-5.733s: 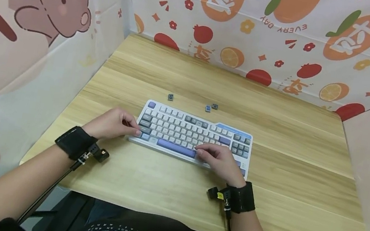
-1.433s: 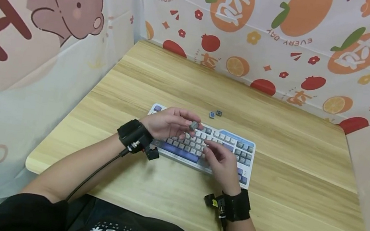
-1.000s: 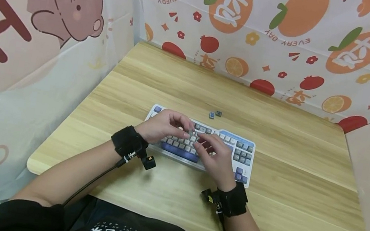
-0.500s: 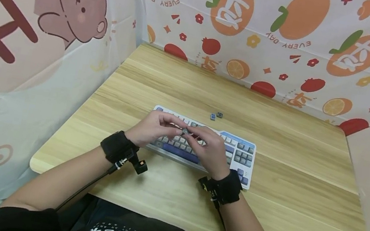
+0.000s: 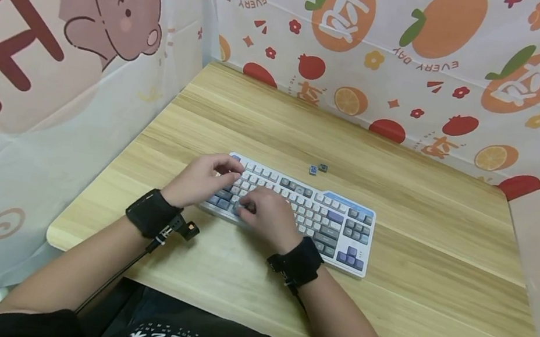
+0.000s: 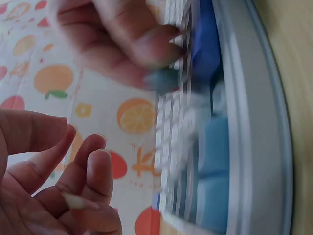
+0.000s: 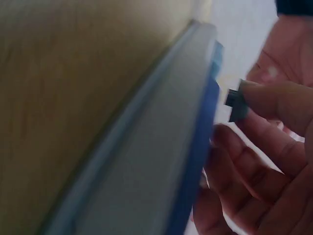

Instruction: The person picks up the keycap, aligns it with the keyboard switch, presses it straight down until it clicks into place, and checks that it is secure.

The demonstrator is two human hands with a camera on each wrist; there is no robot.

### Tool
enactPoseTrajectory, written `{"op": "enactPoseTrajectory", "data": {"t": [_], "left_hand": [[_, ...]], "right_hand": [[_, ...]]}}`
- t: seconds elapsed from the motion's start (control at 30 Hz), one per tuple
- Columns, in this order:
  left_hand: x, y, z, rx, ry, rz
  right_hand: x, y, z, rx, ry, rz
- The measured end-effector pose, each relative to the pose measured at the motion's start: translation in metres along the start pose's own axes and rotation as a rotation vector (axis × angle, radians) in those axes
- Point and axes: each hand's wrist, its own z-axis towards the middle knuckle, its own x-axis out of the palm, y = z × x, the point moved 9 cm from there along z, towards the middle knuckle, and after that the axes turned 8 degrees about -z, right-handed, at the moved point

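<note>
A white keyboard point(image 5: 313, 213) with white, grey and blue-purple keys lies on the wooden table. My right hand point(image 5: 270, 216) is over its lower left part, beside the long purple space bar. Between its thumb and index finger it pinches a small dark grey-green keycap point(image 7: 238, 104), whose stem shows in the right wrist view. In the left wrist view this keycap point(image 6: 162, 81) is blurred, near a gap in the bottom row where a pale switch point(image 6: 220, 98) shows. My left hand point(image 5: 200, 178) hovers at the keyboard's left end, fingers loosely bent, holding nothing.
Two small dark blue keycap-like pieces point(image 5: 313, 170) lie behind the keyboard. Printed cloth point(image 5: 400, 48) hangs along the back and sides of the table point(image 5: 424, 264). Each wrist wears a black strap with a camera and cable.
One of three small pieces behind the keyboard was picked up. The keycap passed from my left hand to my right, which moved left over the bottom row; the left hand drew back left.
</note>
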Motion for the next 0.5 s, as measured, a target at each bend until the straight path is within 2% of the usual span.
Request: {"op": "enactPoseTrajectory", "data": {"t": [0.1, 0.2, 0.3, 0.5], "left_hand": [[-0.006, 0.004, 0.000, -0.007, -0.021, 0.031], [-0.005, 0.007, 0.000, 0.014, -0.002, 0.067], [0.000, 0.011, 0.000, 0.032, 0.046, 0.115], [0.016, 0.023, 0.003, 0.031, 0.190, 0.245]], "right_hand": [[0.010, 0.003, 0.004, 0.020, 0.052, -0.048], [0.014, 0.004, 0.005, 0.029, 0.066, -0.054], [0.015, 0.004, 0.006, 0.036, 0.067, -0.048], [0.017, 0.003, 0.011, 0.054, 0.090, -0.060]]}}
